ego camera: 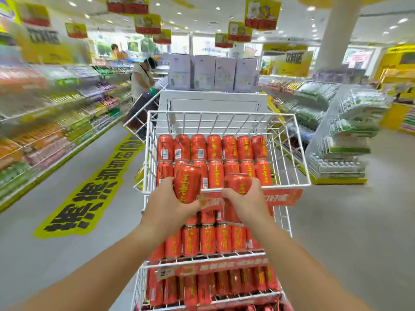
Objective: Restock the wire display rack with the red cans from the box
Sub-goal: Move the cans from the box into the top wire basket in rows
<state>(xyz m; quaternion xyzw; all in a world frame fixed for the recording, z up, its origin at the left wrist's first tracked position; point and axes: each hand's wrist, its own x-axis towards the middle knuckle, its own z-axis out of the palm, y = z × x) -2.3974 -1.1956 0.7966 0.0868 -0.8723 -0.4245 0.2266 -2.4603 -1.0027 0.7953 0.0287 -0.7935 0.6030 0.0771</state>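
Upright red cans point(187, 185) (yellow lettering)

Two hands point(169, 206), two held red cans point(187, 184), fourteen cans point(214, 148) in top basket point(224, 113)

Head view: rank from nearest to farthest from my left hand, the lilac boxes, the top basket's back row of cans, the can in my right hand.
1. Right-hand can, just right of the left hand.
2. Back row of cans, far side of the top basket.
3. Lilac boxes, on the white unit behind.
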